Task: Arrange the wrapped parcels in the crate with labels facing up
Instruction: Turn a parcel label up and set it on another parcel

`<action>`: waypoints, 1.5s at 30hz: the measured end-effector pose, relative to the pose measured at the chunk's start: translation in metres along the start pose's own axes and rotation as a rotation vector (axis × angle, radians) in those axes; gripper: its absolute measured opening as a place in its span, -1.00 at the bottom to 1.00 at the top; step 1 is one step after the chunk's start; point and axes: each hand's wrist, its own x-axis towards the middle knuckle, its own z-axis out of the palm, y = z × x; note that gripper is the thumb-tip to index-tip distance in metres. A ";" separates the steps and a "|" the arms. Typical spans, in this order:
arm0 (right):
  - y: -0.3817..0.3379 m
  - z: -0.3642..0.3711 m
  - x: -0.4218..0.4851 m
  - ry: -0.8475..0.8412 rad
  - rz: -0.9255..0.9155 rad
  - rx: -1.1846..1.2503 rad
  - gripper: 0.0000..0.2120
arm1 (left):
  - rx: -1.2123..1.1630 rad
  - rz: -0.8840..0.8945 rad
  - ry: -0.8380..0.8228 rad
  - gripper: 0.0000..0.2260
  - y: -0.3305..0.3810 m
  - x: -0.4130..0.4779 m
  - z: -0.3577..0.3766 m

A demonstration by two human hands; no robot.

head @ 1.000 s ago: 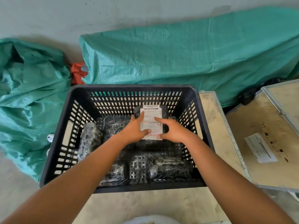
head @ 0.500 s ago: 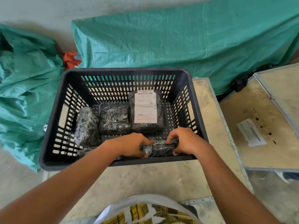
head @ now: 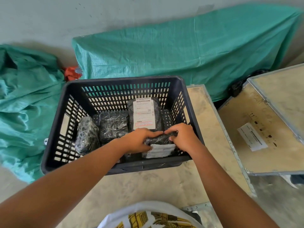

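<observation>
A dark slotted plastic crate (head: 54,125) stands on a plywood board. Inside, at the back right, lies a black wrapped parcel with its white label (head: 144,115) facing up. Two more black wrapped parcels lie to its left, one in the middle (head: 113,125) and one at the far left (head: 86,135), no labels showing. At the crate's near right, my left hand (head: 137,140) and my right hand (head: 182,137) both grip a black parcel (head: 160,143), tilted on edge, its white label facing towards me.
The plywood board (head: 164,186) runs under and to the right of the crate. A second plywood case with a paper label (head: 252,139) sits at the right. Green tarpaulins lie behind (head: 181,51) and to the left (head: 24,104). A grey wall is at the back.
My hands left the labelled parcel at the back right, moved to the near right parcel, gripped it and tipped it up so its white label now shows.
</observation>
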 end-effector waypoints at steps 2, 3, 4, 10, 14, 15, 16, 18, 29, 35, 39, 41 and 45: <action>0.001 -0.001 -0.003 0.082 -0.068 0.132 -0.73 | -0.107 0.032 0.051 -0.43 -0.004 -0.009 -0.009; 0.002 -0.002 -0.004 0.115 -0.105 0.196 -0.74 | -0.167 0.029 0.073 -0.48 -0.005 -0.014 -0.016; 0.002 -0.003 -0.005 0.143 -0.141 0.251 -0.74 | -0.221 0.015 0.087 -0.50 -0.004 -0.020 -0.026; -0.004 -0.021 -0.013 0.049 -0.266 0.519 -0.61 | -0.544 -0.099 0.215 -0.55 0.000 -0.057 -0.098; -0.025 -0.029 -0.006 -0.030 -0.380 0.556 -0.47 | -0.742 -0.083 0.302 -0.50 0.010 -0.070 -0.143; -0.032 -0.031 -0.001 -0.020 -0.414 0.546 -0.46 | -0.812 -0.064 0.322 -0.49 0.011 -0.071 -0.152; -0.038 -0.034 0.003 -0.001 -0.448 0.550 -0.46 | -0.875 -0.044 0.341 -0.49 0.012 -0.072 -0.159; -0.047 -0.041 0.010 0.056 -0.498 0.574 -0.47 | -0.940 -0.020 0.382 -0.49 0.016 -0.072 -0.170; -0.057 -0.061 0.039 -0.005 -0.466 0.689 -0.42 | -0.832 0.081 0.630 -0.64 0.023 -0.062 -0.156; -0.041 -0.035 0.057 0.020 -0.324 0.838 -0.38 | -0.608 -0.057 0.486 -0.29 0.005 -0.052 -0.119; -0.037 -0.015 0.080 -0.035 -0.194 0.871 -0.48 | -0.598 -0.167 0.446 -0.24 -0.016 -0.030 -0.102; -0.039 -0.004 0.091 -0.057 -0.158 0.867 -0.43 | -0.566 -0.260 0.424 -0.19 -0.026 -0.017 -0.097; -0.035 0.016 0.109 -0.062 -0.139 0.726 -0.34 | -0.520 -0.345 0.412 -0.13 -0.046 0.004 -0.078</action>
